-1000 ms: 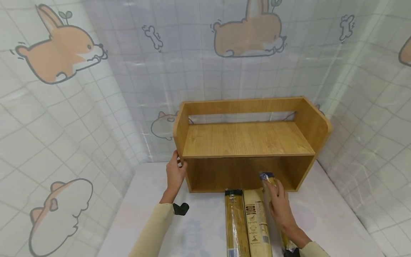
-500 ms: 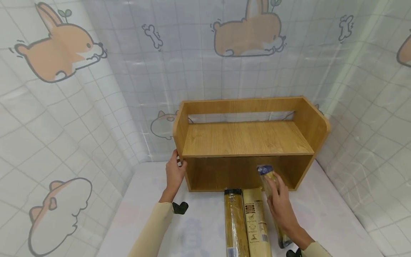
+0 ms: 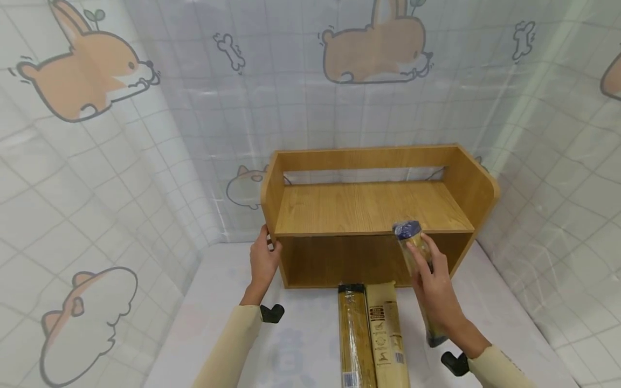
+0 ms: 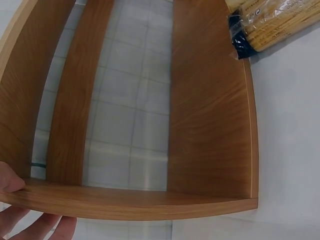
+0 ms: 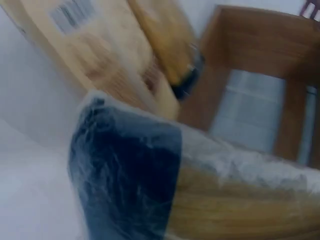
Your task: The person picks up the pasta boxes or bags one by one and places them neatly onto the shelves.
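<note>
My left hand (image 3: 264, 263) grips the left side panel of a wooden two-tier shelf (image 3: 373, 207); in the left wrist view, the thumb (image 4: 9, 179) lies on one side of the panel (image 4: 135, 202) and the fingers on the other. My right hand (image 3: 439, 296) holds a clear-wrapped pack of dried noodles (image 3: 411, 242) with dark blue ends. This pack is tilted, its far end raised to about the middle board's front edge. In the right wrist view, the noodle pack (image 5: 150, 175) fills the lower part, blurred, and the right hand is out of sight.
Two more packs lie side by side on the white table (image 3: 305, 345) before the shelf: a clear-wrapped noodle pack (image 3: 356, 334) with a dark end and a cream paper pack (image 3: 387, 334) with brown print. Curtains with cartoon animals (image 3: 373, 54) hang behind and at both sides.
My right hand has lifted the noodle pack off the table, up and toward the shelf's middle board. The left hand has stayed at the side panel.
</note>
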`<state>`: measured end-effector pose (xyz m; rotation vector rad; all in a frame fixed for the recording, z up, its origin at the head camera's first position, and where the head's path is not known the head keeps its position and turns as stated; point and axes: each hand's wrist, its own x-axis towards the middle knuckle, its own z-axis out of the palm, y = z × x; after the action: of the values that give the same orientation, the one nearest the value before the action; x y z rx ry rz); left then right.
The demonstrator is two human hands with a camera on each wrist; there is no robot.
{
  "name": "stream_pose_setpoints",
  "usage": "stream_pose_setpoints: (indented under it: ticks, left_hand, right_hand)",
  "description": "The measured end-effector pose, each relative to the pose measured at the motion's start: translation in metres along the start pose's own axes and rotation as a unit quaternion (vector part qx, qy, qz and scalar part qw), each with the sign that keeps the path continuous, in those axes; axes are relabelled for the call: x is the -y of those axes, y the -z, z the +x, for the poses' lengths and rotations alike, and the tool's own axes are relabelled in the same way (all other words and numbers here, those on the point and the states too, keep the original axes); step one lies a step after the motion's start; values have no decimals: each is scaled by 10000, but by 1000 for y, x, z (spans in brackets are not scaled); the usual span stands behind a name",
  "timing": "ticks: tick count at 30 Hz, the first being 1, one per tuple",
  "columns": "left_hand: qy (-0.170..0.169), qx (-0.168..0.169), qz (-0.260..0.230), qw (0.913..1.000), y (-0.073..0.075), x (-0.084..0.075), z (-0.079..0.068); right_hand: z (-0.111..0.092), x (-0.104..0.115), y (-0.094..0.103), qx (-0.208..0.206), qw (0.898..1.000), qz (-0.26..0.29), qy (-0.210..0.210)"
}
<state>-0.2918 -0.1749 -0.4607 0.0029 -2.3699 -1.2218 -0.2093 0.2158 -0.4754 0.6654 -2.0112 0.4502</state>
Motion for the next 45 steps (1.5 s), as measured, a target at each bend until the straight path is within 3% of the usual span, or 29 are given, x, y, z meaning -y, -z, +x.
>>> stream_pose_setpoints:
  ticks: [7,13,23,33,45]
  left_hand:
    - [-132,-58,14,9999,0,1,2]
    - [-26,-4,20,10000,0,-1,-1]
    - [-28,77,11,10000,-3,-4,1]
    - [-49,-10,121,9999,-2,-2,-1]
    - [52,-35,172,9998,1,-4,-4]
  right_hand:
    - [44,-19,14,-84,9994,-83,-319]
    - [73,-35,15,108,9991,-230,-345]
    - [95,-65,16,49,9990,-178,-402]
    - [116,-83,15,45,9957,178,-910]
    - [124,-95,12,463,9888,318,-1383]
